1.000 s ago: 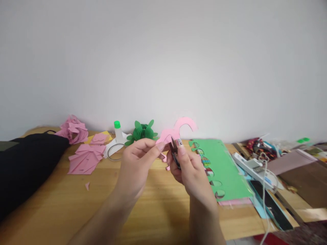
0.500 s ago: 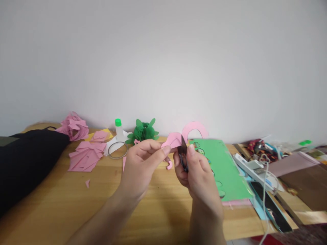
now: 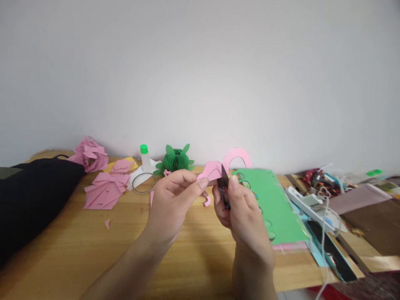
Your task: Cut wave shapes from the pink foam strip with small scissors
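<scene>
Between thumb and fingers, my left hand (image 3: pixel 175 204) pinches a curved strip of pink paper (image 3: pixel 210 168). My right hand (image 3: pixel 242 208) is closed around a pair of dark scissors (image 3: pixel 223 183), blades pointing up. The blades meet the right part of the pink strip. Just beyond them, a pink paper arch (image 3: pixel 238 153) stands out against the wall; whether it joins the held strip I cannot tell. Below the hands, a small hooked pink scrap (image 3: pixel 206 201) shows. Behind my left hand sits a green pleated paper ball with leaf shapes (image 3: pixel 176 160).
Folded pink papers (image 3: pixel 106 191), a crumpled pink heap (image 3: pixel 90 156), a glue bottle (image 3: pixel 145 158) and a ring (image 3: pixel 143 183) lie left. A black bag (image 3: pixel 37 196) covers the left edge. Right are a green sheet (image 3: pixel 278 208), power strip (image 3: pixel 309 206) and phone (image 3: pixel 331 252).
Both hands stay in nearly the same place, the scissors still at the pink strip. The pink arch beyond the blades has shifted very slightly to the left.
</scene>
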`<control>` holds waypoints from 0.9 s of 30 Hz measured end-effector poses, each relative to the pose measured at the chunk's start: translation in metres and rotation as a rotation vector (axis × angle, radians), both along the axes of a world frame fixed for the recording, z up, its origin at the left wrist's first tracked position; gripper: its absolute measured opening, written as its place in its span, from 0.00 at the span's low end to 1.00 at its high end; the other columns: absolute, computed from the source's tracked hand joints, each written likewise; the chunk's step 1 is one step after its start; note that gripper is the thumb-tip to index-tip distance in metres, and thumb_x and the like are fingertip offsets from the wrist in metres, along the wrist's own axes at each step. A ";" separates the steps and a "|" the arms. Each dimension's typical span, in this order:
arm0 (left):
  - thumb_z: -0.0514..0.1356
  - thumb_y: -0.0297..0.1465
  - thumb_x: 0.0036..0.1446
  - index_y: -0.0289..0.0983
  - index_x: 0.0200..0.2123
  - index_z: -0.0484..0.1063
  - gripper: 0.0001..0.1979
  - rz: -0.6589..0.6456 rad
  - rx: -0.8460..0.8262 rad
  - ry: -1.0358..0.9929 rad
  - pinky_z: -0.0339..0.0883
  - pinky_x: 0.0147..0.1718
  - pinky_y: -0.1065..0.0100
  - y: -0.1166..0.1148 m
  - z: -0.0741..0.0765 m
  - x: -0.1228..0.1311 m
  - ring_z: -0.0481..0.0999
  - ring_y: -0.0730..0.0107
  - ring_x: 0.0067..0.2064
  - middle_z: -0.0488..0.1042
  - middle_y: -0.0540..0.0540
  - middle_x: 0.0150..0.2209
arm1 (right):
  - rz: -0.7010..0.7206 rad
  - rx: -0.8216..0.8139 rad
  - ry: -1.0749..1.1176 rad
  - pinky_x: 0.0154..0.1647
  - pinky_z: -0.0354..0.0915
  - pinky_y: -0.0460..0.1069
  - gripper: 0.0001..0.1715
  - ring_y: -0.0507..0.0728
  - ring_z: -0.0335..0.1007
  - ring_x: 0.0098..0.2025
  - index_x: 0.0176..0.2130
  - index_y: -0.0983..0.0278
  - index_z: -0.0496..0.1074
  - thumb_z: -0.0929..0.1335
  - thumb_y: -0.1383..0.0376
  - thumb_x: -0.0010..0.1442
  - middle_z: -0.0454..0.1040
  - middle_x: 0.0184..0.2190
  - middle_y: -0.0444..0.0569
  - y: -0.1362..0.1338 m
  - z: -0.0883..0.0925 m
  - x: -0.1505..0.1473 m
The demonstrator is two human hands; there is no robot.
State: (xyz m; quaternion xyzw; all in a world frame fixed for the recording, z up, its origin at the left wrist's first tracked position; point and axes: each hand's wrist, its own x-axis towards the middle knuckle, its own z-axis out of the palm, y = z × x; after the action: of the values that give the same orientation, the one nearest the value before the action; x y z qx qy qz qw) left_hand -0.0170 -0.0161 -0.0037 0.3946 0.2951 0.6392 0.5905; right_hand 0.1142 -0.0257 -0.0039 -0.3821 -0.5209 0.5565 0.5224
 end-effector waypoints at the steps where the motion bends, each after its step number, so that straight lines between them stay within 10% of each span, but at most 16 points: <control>1: 0.68 0.29 0.48 0.38 0.20 0.76 0.08 -0.003 0.002 0.003 0.70 0.27 0.75 0.000 0.000 0.000 0.75 0.76 0.26 0.74 0.52 0.20 | 0.001 0.000 0.001 0.12 0.38 0.42 0.30 0.45 0.37 0.14 0.24 0.64 0.65 0.61 0.45 0.66 0.51 0.13 0.36 0.000 0.000 0.000; 27: 0.65 0.29 0.51 0.39 0.23 0.76 0.06 0.038 0.039 0.018 0.70 0.25 0.71 -0.001 0.001 -0.001 0.72 0.75 0.22 0.75 0.52 0.21 | 0.012 0.033 -0.075 0.13 0.40 0.43 0.30 0.45 0.40 0.15 0.22 0.63 0.62 0.61 0.47 0.66 0.51 0.14 0.37 -0.002 0.002 0.001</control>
State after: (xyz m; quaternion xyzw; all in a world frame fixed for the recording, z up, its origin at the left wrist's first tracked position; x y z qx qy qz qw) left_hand -0.0178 -0.0168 -0.0024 0.4061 0.2952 0.6525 0.5676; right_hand 0.1149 -0.0272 -0.0023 -0.3908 -0.5515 0.5362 0.5055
